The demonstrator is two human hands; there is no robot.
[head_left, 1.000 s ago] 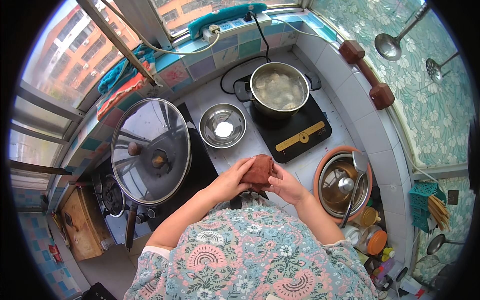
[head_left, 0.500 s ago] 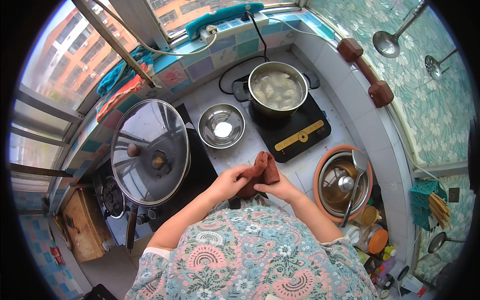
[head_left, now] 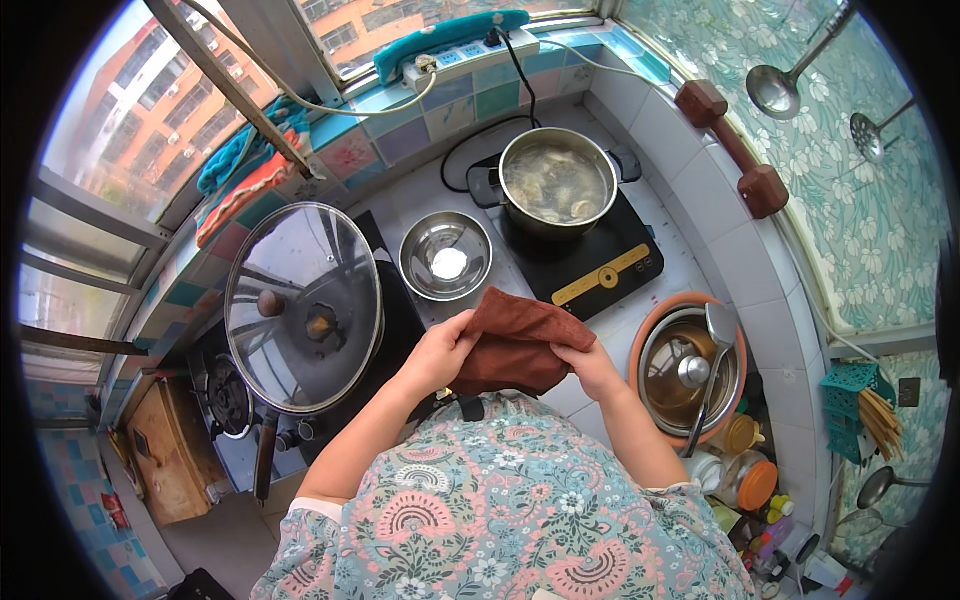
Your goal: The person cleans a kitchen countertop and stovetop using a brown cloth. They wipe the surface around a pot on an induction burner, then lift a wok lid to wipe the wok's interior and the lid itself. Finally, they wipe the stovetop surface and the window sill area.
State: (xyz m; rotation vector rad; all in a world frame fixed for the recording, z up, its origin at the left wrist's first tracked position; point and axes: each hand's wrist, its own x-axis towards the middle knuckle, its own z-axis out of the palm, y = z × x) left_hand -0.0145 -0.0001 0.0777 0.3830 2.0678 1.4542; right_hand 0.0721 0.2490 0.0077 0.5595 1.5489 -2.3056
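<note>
I hold a brown cloth (head_left: 515,340) spread between both hands at my chest, my left hand (head_left: 437,352) and right hand (head_left: 592,368) each closed on an edge. Ahead on the tiled counter (head_left: 690,215), a steel pot (head_left: 557,185) sits on a black induction cooker (head_left: 600,265), a steel bowl (head_left: 446,256) beside it. A glass-lidded wok (head_left: 303,305) crowds my left; a lidded basin (head_left: 688,365) crowds my right.

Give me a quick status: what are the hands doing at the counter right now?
Left hand and right hand: both in a grip on the brown cloth, held spread above the counter edge. Steel bowl and pot on the hob just beyond, untouched.
</note>
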